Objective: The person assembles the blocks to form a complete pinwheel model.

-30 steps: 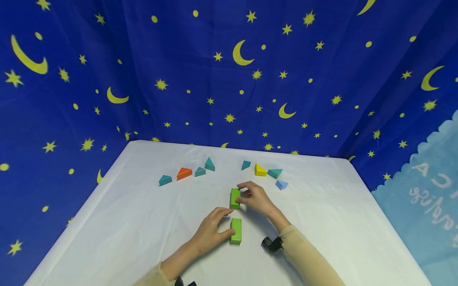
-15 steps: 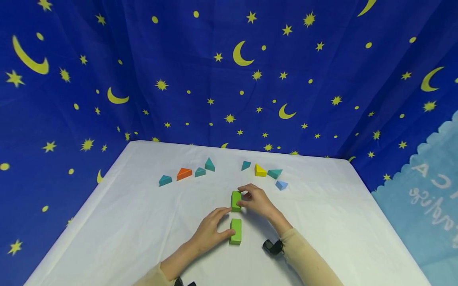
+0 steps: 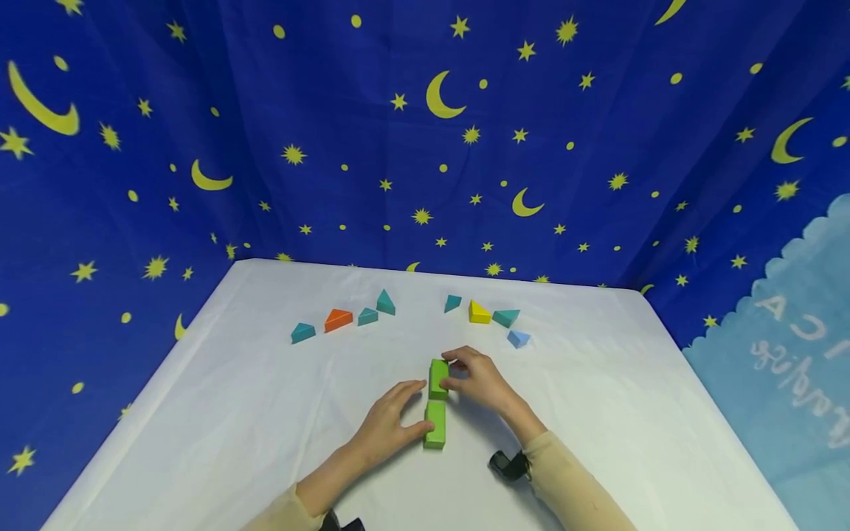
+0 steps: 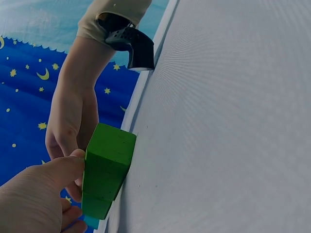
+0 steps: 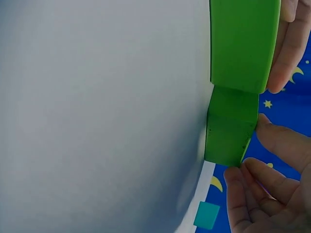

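Two green rectangular blocks lie end to end on the white table (image 3: 372,479). My right hand (image 3: 483,380) pinches the far green block (image 3: 439,375), thumb on its upper edge and fingertips at its far end. The near green block (image 3: 435,429) has my left thumb resting against its left upper edge; the other fingers of my left hand (image 3: 384,428) reach forward, loosely extended, left of the far block. In the right wrist view the near block (image 5: 243,43) meets the end of the far block (image 5: 231,138), which sits slightly offset.
Several triangular blocks stand in two groups farther back: teal ones and an orange triangle (image 3: 339,319) to the left, teal ones, a yellow triangle (image 3: 479,313) and a light blue one (image 3: 519,338) to the right. A blue star-and-moon curtain (image 3: 372,133) hangs behind the table.
The far green block has slid toward me with my right hand, closing the gap to the near block. My left hand stays nearly still; the head view has shifted slightly.
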`<state>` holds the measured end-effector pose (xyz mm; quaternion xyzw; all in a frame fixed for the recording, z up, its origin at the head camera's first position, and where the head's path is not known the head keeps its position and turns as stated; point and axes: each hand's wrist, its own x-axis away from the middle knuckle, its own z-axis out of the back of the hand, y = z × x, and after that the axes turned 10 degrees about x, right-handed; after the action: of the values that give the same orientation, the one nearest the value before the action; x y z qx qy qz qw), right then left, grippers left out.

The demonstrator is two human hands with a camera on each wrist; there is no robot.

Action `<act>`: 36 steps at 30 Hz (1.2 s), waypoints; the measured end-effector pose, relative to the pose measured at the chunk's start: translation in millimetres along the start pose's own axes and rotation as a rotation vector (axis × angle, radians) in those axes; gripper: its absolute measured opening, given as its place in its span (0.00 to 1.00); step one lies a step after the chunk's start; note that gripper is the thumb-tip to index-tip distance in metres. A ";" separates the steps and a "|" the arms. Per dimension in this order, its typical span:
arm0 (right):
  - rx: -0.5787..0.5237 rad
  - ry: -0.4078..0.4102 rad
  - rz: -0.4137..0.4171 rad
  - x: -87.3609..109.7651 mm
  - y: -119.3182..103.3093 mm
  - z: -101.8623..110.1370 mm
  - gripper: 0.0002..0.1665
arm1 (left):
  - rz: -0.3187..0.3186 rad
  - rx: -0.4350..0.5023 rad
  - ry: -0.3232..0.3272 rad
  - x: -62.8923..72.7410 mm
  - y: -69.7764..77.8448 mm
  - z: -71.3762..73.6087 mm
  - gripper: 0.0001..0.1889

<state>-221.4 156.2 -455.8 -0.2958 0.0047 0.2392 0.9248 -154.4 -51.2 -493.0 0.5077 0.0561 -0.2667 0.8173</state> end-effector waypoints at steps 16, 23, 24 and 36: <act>-0.027 0.005 0.039 10.4 -3.9 -3.3 0.25 | 0.011 0.013 -0.007 -0.6 0.9 -0.1 0.33; -0.021 0.000 0.049 12.3 -6.1 -3.4 0.25 | 0.022 0.026 -0.013 0.0 0.4 -0.5 0.34; -0.021 -0.001 0.050 12.7 -6.5 -3.3 0.26 | 0.023 0.027 -0.015 0.0 0.4 -0.5 0.34; -0.027 -0.003 0.073 14.0 -7.0 -3.1 0.26 | 0.035 0.024 -0.019 0.0 -0.4 -0.5 0.35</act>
<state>-205.4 155.7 -456.6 -0.3072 0.0107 0.2734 0.9115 -154.5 -50.9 -493.5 0.5157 0.0365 -0.2579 0.8162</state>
